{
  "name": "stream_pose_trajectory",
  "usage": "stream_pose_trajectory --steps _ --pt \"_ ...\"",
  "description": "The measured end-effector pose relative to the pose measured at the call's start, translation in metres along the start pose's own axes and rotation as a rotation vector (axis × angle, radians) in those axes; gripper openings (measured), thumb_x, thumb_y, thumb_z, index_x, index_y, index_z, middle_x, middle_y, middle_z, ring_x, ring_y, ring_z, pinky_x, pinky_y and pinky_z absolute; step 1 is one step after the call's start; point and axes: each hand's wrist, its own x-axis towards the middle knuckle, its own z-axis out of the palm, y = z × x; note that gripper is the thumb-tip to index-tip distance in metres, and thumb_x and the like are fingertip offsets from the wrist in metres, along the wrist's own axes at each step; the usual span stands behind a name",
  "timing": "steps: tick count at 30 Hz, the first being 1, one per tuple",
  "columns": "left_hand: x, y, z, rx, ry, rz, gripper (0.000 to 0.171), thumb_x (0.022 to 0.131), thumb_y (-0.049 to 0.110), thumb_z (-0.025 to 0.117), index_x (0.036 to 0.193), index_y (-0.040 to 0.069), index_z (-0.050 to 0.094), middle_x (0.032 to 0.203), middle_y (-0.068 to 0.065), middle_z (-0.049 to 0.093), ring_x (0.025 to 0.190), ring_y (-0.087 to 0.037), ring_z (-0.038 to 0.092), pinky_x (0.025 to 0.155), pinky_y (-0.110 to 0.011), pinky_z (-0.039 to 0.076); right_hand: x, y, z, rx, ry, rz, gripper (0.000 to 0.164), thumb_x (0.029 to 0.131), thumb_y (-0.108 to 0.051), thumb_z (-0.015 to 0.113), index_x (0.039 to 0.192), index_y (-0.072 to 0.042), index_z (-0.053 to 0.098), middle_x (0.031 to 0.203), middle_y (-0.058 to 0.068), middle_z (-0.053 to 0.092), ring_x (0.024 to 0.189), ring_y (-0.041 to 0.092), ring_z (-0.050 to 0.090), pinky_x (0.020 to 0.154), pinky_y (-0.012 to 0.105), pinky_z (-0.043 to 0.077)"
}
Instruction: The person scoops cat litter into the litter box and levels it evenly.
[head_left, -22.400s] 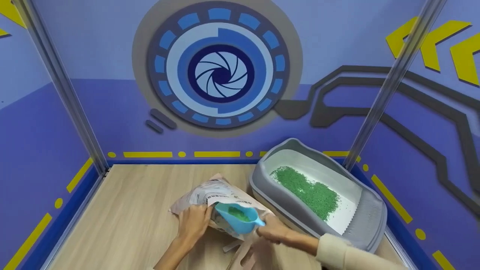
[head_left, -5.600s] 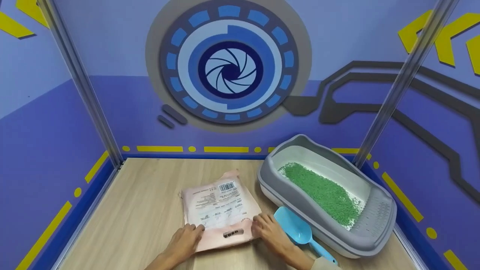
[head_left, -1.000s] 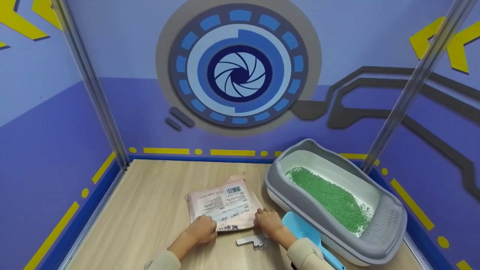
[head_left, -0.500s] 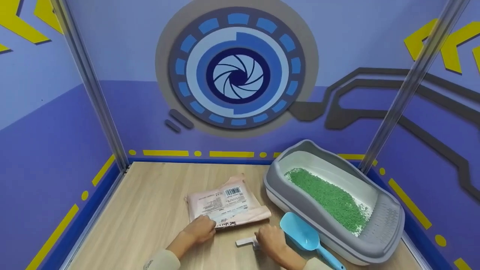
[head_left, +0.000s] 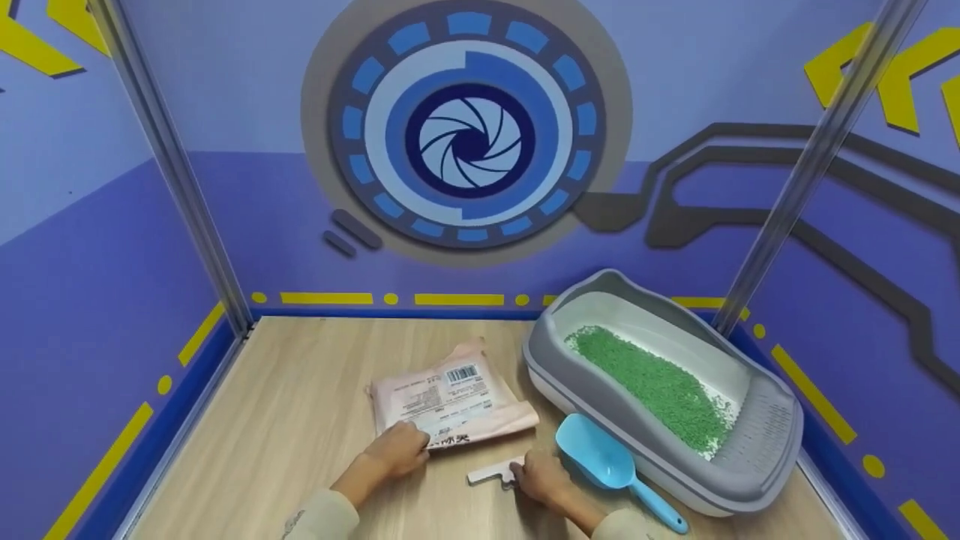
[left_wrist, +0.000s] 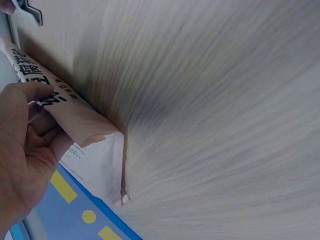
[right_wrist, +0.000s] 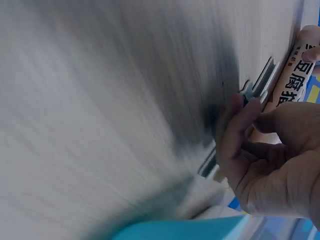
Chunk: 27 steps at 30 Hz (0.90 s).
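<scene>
A pink cat litter bag lies flat on the table, its near edge rolled over and a barcode facing up. My left hand holds the left part of that roll; in the left wrist view, the thumb presses on the printed roll with fingers curled beneath. Just in front of the bag's right part, my right hand grips a grey and white sealing clip. The right wrist view shows fingers curled at the clip's middle, hiding part of it.
To the right stands a grey and white litter box with green litter inside. A light blue scoop lies against its near side, close to my right hand. Blue and purple panels enclose the wooden table.
Earlier I held the scoop with litter over the opened bag; later it lay by the box and the bag's edge got rolled. My right hand has since left the roll and taken the clip.
</scene>
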Motion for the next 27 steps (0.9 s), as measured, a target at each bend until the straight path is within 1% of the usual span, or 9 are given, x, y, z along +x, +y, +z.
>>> stream_pose_trajectory --steps 3,6,11,12,15,19,22,25,27 --pt "0.001 0.000 -0.002 -0.002 0.000 0.016 0.018 0.086 0.012 0.065 0.070 0.006 0.059 0.064 -0.010 0.060 0.059 -0.029 0.056 0.059 -0.039 0.046 0.001 0.004 0.000 0.183 0.008 -0.020 0.039 0.095 -0.017 0.067 0.063 -0.015 0.046 0.055 -0.009 0.037 0.048 0.008 0.036 0.048 0.024 0.028" --pt "0.001 0.000 -0.003 -0.009 -0.016 0.015 0.017 0.084 0.011 0.065 0.069 0.006 0.059 0.062 -0.008 0.060 0.057 -0.026 0.054 0.057 -0.039 0.044 0.000 0.003 0.000 0.238 0.014 -0.067 0.042 0.094 -0.014 0.067 0.058 -0.017 0.046 0.049 -0.013 0.036 0.043 0.002 0.033 0.045 0.020 0.025" --pt "-0.002 -0.003 -0.004 -0.034 -0.065 -0.025 0.016 0.084 0.011 0.065 0.070 0.006 0.060 0.062 -0.006 0.057 0.056 -0.019 0.044 0.057 -0.037 0.041 -0.003 -0.006 0.001 0.204 -0.012 -0.103 0.035 0.096 -0.016 0.064 0.064 -0.017 0.049 0.057 -0.011 0.040 0.050 0.005 0.036 0.048 0.023 0.029" --pt "-0.003 -0.003 -0.004 -0.035 -0.063 -0.026 0.016 0.084 0.011 0.065 0.070 0.006 0.060 0.062 -0.006 0.057 0.056 -0.019 0.045 0.056 -0.037 0.040 -0.003 -0.007 0.001 0.234 -0.014 -0.110 0.031 0.095 -0.016 0.064 0.067 -0.015 0.051 0.060 -0.010 0.043 0.052 0.005 0.037 0.049 0.024 0.030" --pt "-0.001 -0.003 -0.004 -0.042 -0.060 -0.026 0.016 0.085 0.010 0.065 0.071 0.006 0.060 0.062 -0.005 0.056 0.057 -0.020 0.045 0.057 -0.037 0.040 -0.002 -0.008 0.001 0.427 -0.045 -0.088 0.020 0.094 -0.012 0.065 0.076 -0.009 0.057 0.062 -0.006 0.053 0.050 0.003 0.047 0.046 0.021 0.038" --pt "0.002 0.000 -0.005 -0.053 -0.060 -0.014 0.017 0.085 0.010 0.065 0.070 0.007 0.059 0.062 -0.006 0.056 0.056 -0.021 0.046 0.056 -0.036 0.040 -0.001 -0.006 0.000 0.690 -0.075 0.022 0.014 0.091 -0.008 0.064 0.088 -0.002 0.052 0.064 0.002 0.059 0.046 0.006 0.056 0.043 0.023 0.049" --pt "0.003 0.001 -0.005 -0.047 -0.063 -0.010 0.017 0.084 0.010 0.066 0.069 0.007 0.058 0.063 -0.007 0.056 0.056 -0.022 0.048 0.056 -0.037 0.041 0.000 -0.006 0.000 0.835 -0.092 0.134 0.023 0.088 -0.006 0.064 0.099 0.001 0.045 0.069 0.007 0.062 0.046 0.010 0.060 0.046 0.027 0.054" --pt "0.003 0.001 -0.005 -0.034 -0.066 -0.014 0.017 0.084 0.011 0.066 0.069 0.008 0.058 0.063 -0.007 0.056 0.057 -0.023 0.048 0.057 -0.036 0.041 0.000 -0.005 -0.001 0.937 -0.123 0.228 0.033 0.089 -0.005 0.066 0.107 0.004 0.040 0.075 0.010 0.064 0.049 0.012 0.064 0.050 0.028 0.057" --pt "0.003 0.001 -0.004 -0.027 -0.066 -0.015 0.017 0.084 0.011 0.066 0.070 0.008 0.058 0.063 -0.007 0.056 0.057 -0.023 0.049 0.058 -0.037 0.042 0.001 -0.004 -0.001 0.995 -0.156 0.267 0.033 0.089 -0.005 0.069 0.106 0.005 0.042 0.075 0.009 0.064 0.050 0.011 0.065 0.051 0.026 0.057"
